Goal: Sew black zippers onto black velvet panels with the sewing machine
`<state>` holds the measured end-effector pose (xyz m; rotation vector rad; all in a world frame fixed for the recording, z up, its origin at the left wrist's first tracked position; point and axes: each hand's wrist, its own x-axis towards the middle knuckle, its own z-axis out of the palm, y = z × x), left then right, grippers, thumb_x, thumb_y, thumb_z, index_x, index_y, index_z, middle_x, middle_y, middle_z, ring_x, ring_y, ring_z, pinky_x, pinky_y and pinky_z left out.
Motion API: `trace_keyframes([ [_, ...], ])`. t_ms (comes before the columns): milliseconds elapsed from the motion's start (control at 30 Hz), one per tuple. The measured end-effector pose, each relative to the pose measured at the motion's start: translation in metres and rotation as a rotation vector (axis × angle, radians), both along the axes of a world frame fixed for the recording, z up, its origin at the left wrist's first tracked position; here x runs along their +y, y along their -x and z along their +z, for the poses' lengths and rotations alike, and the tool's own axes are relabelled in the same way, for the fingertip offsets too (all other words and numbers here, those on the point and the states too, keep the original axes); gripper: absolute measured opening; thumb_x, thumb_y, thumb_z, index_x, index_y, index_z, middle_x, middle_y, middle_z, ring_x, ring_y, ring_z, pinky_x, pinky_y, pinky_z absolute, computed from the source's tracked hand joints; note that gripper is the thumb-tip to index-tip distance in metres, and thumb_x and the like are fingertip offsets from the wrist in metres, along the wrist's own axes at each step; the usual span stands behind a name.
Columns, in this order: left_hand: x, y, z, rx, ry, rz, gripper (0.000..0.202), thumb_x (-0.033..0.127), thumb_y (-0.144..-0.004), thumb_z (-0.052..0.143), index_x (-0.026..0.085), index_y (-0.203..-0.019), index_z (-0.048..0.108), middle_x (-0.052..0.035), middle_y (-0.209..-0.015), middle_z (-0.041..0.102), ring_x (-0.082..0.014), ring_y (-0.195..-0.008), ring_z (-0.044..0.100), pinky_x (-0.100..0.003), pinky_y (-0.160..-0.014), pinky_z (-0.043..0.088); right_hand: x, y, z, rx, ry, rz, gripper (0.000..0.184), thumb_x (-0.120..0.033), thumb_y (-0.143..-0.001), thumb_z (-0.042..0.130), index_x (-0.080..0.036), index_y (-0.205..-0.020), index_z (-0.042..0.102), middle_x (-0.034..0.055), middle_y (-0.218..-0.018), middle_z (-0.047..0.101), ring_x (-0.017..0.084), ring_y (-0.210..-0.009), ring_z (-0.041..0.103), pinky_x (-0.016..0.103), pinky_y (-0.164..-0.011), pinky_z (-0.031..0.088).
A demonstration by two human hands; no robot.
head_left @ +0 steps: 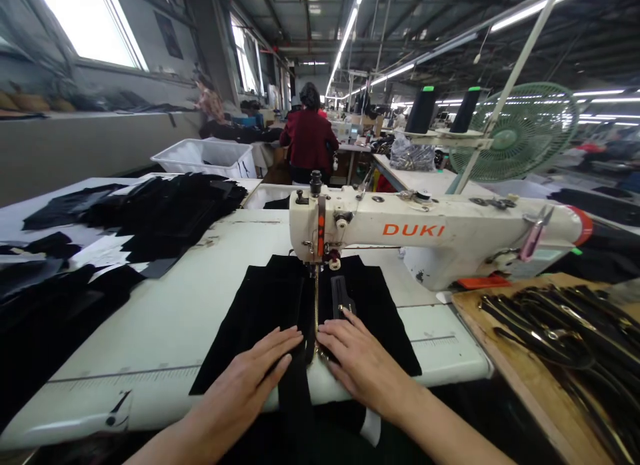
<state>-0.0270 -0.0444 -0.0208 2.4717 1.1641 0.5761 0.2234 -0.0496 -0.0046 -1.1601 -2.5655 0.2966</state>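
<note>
Black fabric pieces (260, 312) lie on the white sewing table under the head of a white DUKI sewing machine (430, 235). A zipper (316, 312) with gold teeth runs down the seam from the needle toward me. My left hand (250, 378) lies flat on the left fabric piece, fingers stretched out beside the zipper. My right hand (357, 358) rests flat on the right piece, fingertips pressing beside the zipper's lower end. A black zipper tape (343, 295) lies on the fabric just ahead of my right fingers.
Stacks of black cut pieces (165, 208) cover the table's left side. A wooden tray of black zippers (565, 332) sits at the right. A green fan (525, 128), thread cones (423, 108) and a white bin (205, 157) stand behind. A person in red (310, 142) sits farther back.
</note>
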Motion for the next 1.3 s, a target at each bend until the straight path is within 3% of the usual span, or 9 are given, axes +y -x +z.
trace_keyframes([
  [100, 0.016, 0.012, 0.017, -0.042, 0.18, -0.023, 0.038, 0.037, -0.106, 0.041, 0.033, -0.142, 0.051, 0.0021, -0.143, 0.054, -0.0241, -0.135, 0.046, -0.048, -0.11, 0.039, 0.017, -0.006, 0.014, -0.056, -0.047, 0.075, 0.035, -0.001, -0.092, 0.048, -0.016, -0.122, 0.057, 0.0059, -0.119, 0.063, 0.017, -0.115, 0.056, 0.037, -0.116, 0.031],
  [233, 0.021, 0.02, 0.031, -0.061, 0.245, -0.072, 0.037, 0.035, -0.106, 0.041, 0.035, -0.141, 0.052, 0.0038, -0.143, 0.054, -0.0241, -0.135, 0.046, -0.047, -0.11, 0.038, 0.032, -0.018, 0.035, -0.046, -0.063, 0.08, 0.032, 0.0, -0.095, 0.042, -0.018, -0.116, 0.059, 0.0035, -0.113, 0.063, 0.015, -0.107, 0.058, 0.027, -0.099, 0.045],
  [300, 0.018, 0.02, 0.027, -0.026, 0.224, -0.067, 0.037, 0.034, -0.106, 0.041, 0.035, -0.142, 0.051, 0.0041, -0.145, 0.052, -0.0243, -0.137, 0.043, -0.048, -0.111, 0.037, 0.029, -0.017, 0.035, -0.068, -0.066, 0.09, 0.03, -0.001, -0.095, 0.043, -0.019, -0.111, 0.061, 0.0029, -0.109, 0.065, 0.017, -0.104, 0.06, 0.033, -0.101, 0.045],
  [400, 0.01, 0.015, 0.012, 0.035, 0.127, -0.062, 0.04, 0.032, -0.106, 0.042, 0.034, -0.146, 0.045, 0.0018, -0.149, 0.047, -0.0255, -0.141, 0.036, -0.05, -0.111, 0.037, 0.014, -0.007, 0.021, -0.105, -0.077, 0.091, 0.029, -0.001, -0.093, 0.049, -0.019, -0.113, 0.061, 0.005, -0.109, 0.065, 0.021, -0.106, 0.059, 0.043, -0.11, 0.038],
  [567, 0.0, 0.006, -0.001, 0.08, -0.066, -0.099, 0.045, 0.023, -0.105, 0.043, 0.03, -0.15, 0.04, -0.0005, -0.151, 0.045, -0.0229, -0.143, 0.034, -0.045, -0.112, 0.037, -0.002, 0.001, -0.001, -0.085, -0.127, 0.026, 0.042, 0.002, -0.09, 0.052, -0.017, -0.128, 0.052, 0.0072, -0.122, 0.06, 0.021, -0.115, 0.054, 0.044, -0.117, 0.029],
  [800, 0.0, 0.003, 0.003, 0.079, -0.224, -0.128, 0.044, 0.025, -0.105, 0.043, 0.026, -0.149, 0.041, -0.0025, -0.147, 0.051, -0.0208, -0.14, 0.04, -0.04, -0.113, 0.037, -0.018, 0.012, -0.002, -0.17, -0.229, -0.016, 0.036, 0.003, -0.083, 0.058, -0.012, -0.116, 0.056, 0.0102, -0.106, 0.061, 0.026, -0.098, 0.056, 0.041, -0.094, 0.045],
  [967, -0.004, -0.001, 0.0, 0.08, -0.286, -0.157, 0.047, 0.018, -0.103, 0.042, 0.02, -0.15, 0.038, -0.0073, -0.144, 0.054, -0.0198, -0.137, 0.045, -0.044, -0.116, 0.031, -0.023, 0.012, -0.011, 0.026, -0.157, -0.059, 0.03, -0.001, -0.088, 0.057, -0.016, -0.115, 0.056, 0.0069, -0.103, 0.061, 0.023, -0.092, 0.055, 0.037, -0.083, 0.045],
  [1167, -0.003, 0.0, 0.001, 0.097, -0.29, -0.165, 0.048, 0.014, -0.102, 0.041, 0.018, -0.15, 0.037, -0.0084, -0.143, 0.054, -0.0202, -0.137, 0.045, -0.047, -0.117, 0.031, 0.003, -0.003, 0.015, 0.284, 0.037, -0.057, 0.016, -0.01, -0.1, 0.048, -0.021, -0.106, 0.059, 0.0029, -0.096, 0.059, 0.018, -0.088, 0.055, 0.03, -0.077, 0.044],
  [1300, -0.002, 0.0, 0.003, 0.069, -0.29, -0.157, 0.048, 0.013, -0.101, 0.042, 0.019, -0.149, 0.04, -0.0077, -0.141, 0.057, -0.0205, -0.135, 0.048, -0.046, -0.116, 0.034, 0.003, 0.001, 0.019, 0.189, 0.028, -0.01, 0.014, -0.01, -0.097, 0.052, -0.02, -0.098, 0.061, 0.0018, -0.091, 0.059, 0.018, -0.083, 0.054, 0.03, -0.072, 0.043],
])
